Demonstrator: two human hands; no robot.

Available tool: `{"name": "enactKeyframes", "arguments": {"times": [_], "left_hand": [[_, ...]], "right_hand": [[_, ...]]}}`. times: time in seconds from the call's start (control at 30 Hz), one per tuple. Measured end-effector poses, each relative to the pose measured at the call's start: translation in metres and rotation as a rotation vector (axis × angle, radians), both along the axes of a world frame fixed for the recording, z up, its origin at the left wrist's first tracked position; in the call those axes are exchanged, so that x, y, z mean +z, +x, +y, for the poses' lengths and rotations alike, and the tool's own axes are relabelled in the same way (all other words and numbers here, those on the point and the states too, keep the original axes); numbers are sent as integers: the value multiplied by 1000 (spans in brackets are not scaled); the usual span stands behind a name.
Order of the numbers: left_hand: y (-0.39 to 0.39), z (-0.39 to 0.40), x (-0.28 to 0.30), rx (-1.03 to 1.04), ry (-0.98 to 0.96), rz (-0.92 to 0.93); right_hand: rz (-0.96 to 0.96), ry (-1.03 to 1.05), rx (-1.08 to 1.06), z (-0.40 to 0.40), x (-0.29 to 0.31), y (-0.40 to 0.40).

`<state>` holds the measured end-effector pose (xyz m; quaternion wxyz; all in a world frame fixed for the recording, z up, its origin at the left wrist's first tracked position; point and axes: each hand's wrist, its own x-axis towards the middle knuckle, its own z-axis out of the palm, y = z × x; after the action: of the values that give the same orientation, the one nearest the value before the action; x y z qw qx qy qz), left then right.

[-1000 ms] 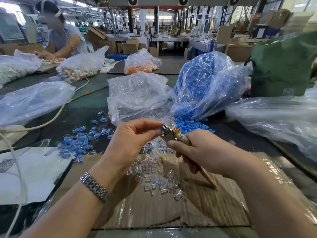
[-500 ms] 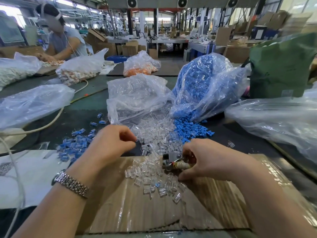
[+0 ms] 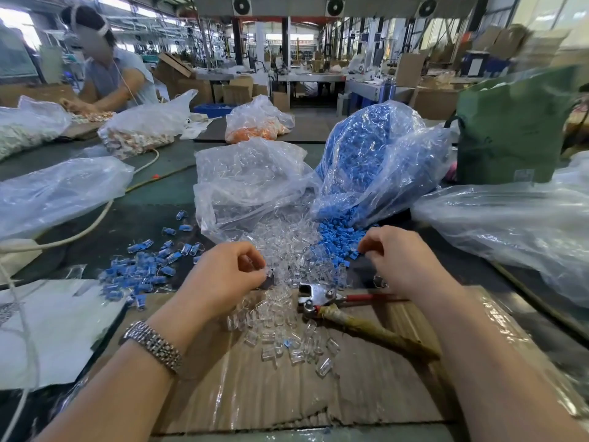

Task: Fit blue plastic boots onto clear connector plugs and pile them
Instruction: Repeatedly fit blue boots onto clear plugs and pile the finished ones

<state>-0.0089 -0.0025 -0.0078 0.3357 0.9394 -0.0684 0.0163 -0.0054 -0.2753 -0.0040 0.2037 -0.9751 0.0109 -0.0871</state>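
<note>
Clear connector plugs spill from a clear bag across the cardboard sheet. Blue boots pour out of a second bag to its right. My left hand is curled over the clear spill and pinches a clear plug between thumb and fingers. At the edge of the blue spill, the bent fingertips of my right hand pinch a blue boot. Fitted blue-and-clear pieces lie piled at the left. Pliers lie on the cardboard between my hands.
Large plastic bags lie at the left and the right. A green bag stands at the back right. A white cable crosses the dark table. White paper lies at the near left. Another person works at the far left.
My right hand laid the pliers on the cardboard, let go and moved up to the blue boots. My left hand dropped from the pliers' jaws to the clear plugs.
</note>
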Motion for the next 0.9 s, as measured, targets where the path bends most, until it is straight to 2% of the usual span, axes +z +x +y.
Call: {"name": "enactKeyframes", "arguments": {"times": [0.3,0.5,0.6,0.73,0.8,0.9], "left_hand": [[0,7,5,-9,-302,142],[-1,2,9,-13,-758,295],[-3,0,10,-117,-882,363],[-5,-2,9,-242,-892,388],[-7,-4,9,-269,-885,375],[-9,-6,10,-260,-906,349]], "right_hand": [[19,-42,105,20,-15,10],[-2,-53,77,19,-13,8],[-80,148,93,16,-4,4],[-74,511,309,33,13,-15],[-114,599,392,41,19,-24],[-197,618,447,48,23,-31]]}}
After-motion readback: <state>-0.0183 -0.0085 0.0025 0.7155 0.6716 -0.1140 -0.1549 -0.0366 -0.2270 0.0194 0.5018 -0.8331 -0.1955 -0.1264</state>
